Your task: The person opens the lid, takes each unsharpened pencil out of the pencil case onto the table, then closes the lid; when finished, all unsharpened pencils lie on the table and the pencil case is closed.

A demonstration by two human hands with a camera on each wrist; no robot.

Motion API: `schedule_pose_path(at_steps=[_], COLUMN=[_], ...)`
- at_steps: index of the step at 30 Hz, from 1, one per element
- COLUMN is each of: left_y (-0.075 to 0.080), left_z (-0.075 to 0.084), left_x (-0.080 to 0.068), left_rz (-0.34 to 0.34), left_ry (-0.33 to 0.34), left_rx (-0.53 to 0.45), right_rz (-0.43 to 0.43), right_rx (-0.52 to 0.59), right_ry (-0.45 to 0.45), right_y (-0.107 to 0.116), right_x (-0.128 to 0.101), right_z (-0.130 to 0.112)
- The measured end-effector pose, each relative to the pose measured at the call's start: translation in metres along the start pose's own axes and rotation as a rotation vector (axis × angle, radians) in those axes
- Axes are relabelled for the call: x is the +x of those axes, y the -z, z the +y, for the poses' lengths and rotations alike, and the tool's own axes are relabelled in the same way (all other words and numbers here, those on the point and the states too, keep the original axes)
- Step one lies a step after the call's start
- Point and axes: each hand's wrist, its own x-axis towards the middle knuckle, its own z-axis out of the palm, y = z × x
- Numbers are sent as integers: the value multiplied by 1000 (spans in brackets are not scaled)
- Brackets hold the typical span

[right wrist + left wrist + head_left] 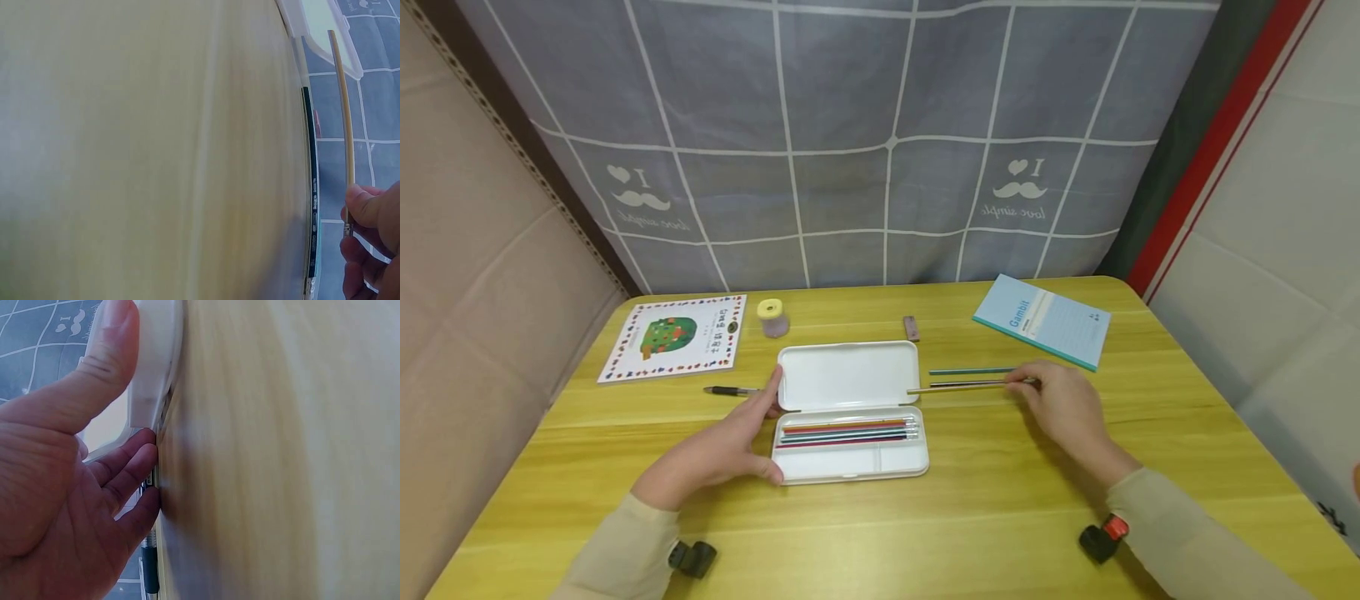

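At the far left of the yellow table lies a picture book with a dotted border and a green shape on its cover, and just right of it, near the far edge, stands a small yellow-topped sharpener. Nearer to me, a black pen lies flat, its tip pointing toward the case. My left hand rests against the left end of the open white pencil case: the thumb lies along the lid's left edge and the fingers, nearly straight, press the tray's left side and near corner, steadying it rather than gripping it. The case sits at the middle of the table, lid folded back on the far side, and several coloured pencils lie side by side in the tray's far compartment. Beyond the lid's right corner lies a small dark eraser. Right of the case, my right hand pinches the far end of a tan pencil between thumb and fingertips, lifted a little off the wood, its tip reaching the lid's right edge. A teal pencil and a dark pencil lie just beyond it on the table. A light-blue notebook lies at the far right.
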Motion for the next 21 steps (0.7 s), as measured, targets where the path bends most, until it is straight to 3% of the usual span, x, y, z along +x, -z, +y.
schedule_pose_path(at_steps=[21], left_y=[0], left_z=[-4], left_x=[1], left_rz=[-16], left_ry=[13], left_rx=[-5], right_rz=[-69], right_rx=[-75], right_ry=[-41], right_y=[9], right_x=[0], right_z=[22])
